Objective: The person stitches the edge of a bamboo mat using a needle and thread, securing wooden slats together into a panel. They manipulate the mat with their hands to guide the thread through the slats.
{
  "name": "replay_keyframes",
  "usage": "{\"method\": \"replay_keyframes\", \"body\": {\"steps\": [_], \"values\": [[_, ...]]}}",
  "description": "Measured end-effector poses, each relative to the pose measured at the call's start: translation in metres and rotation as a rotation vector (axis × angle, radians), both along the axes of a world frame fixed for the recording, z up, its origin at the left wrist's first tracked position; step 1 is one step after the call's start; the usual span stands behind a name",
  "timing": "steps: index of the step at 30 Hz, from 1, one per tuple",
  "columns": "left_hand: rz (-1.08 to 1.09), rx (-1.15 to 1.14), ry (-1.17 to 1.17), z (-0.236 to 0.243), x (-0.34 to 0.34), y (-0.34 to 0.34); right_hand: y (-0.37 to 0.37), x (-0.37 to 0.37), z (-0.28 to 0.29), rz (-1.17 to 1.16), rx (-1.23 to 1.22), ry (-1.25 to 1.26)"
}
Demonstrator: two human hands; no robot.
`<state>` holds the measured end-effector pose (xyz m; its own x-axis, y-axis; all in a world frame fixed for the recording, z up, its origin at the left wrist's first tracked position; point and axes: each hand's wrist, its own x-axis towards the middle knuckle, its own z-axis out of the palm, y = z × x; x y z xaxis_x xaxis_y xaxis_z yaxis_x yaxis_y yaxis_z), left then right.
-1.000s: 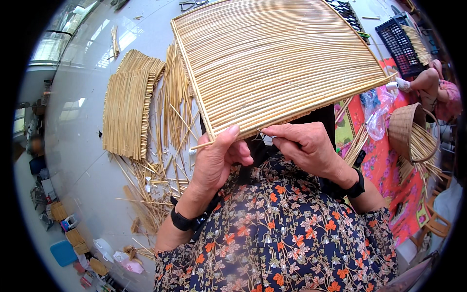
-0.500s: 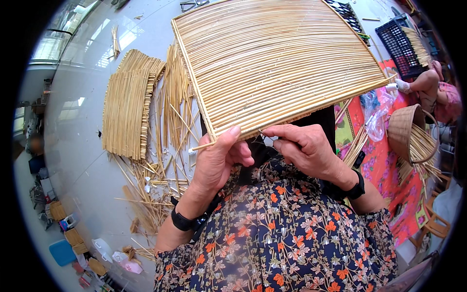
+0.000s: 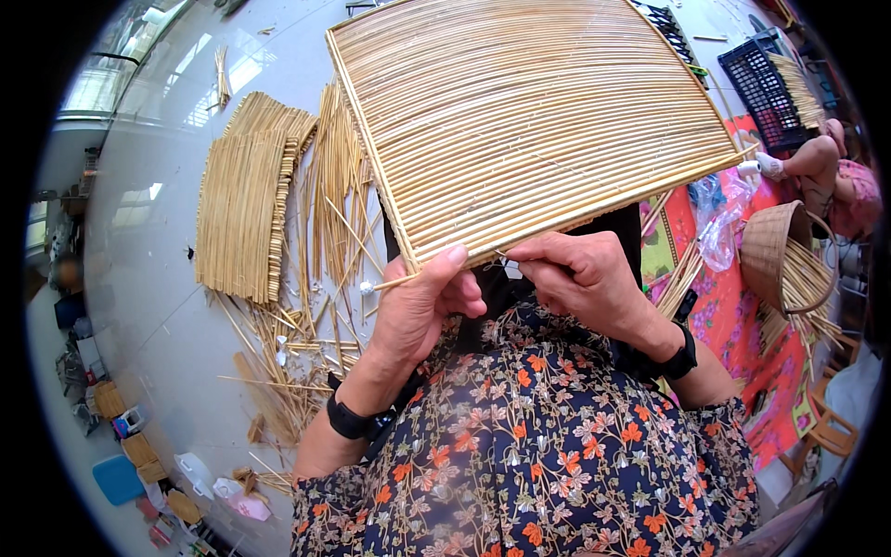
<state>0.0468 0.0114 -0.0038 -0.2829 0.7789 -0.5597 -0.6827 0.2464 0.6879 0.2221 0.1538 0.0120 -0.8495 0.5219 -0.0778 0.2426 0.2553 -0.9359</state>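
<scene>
A rectangular panel of pale straw rods [image 3: 538,121], edged with a rod frame, fills the upper middle and rests over my dark-clad lap. My left hand [image 3: 419,306] grips its lower left corner, thumb on the frame and other fingers curled. My right hand [image 3: 580,283] pinches something thin and pale, perhaps a needle or wire, at the lower edge, just right of my left thumb; its exact shape is too small to tell.
Left on the tiled floor lie stacked straw panels [image 3: 237,204] and loose stalks [image 3: 334,167]. At right are a red floral mat [image 3: 761,390], plastic bags [image 3: 719,223], a stalk-filled basket [image 3: 770,260], a black crate [image 3: 756,93] and another person's legs [image 3: 807,162].
My left hand and the panel's lower left corner have shifted very slightly. My right fingers have moved a little at the edge. Otherwise things look much the same.
</scene>
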Motion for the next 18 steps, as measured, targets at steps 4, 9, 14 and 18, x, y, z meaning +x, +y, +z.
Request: {"method": "replay_keyframes", "body": {"steps": [4, 9, 14, 18], "values": [[0.000, -0.009, -0.001, -0.003, 0.001, -0.002, 0.001, -0.004, 0.010, -0.031, -0.155, -0.085], [-0.028, 0.028, -0.060, -0.003, 0.005, -0.002, -0.001, -0.012, -0.003, 0.001, 0.083, 0.040], [-0.037, 0.046, -0.034, -0.009, 0.004, -0.005, -0.005, -0.024, 0.007, 0.020, 0.367, -0.027], [-0.036, 0.018, 0.034, -0.010, 0.001, -0.008, 0.019, -0.035, 0.034, 0.057, 0.714, -0.002]]}}
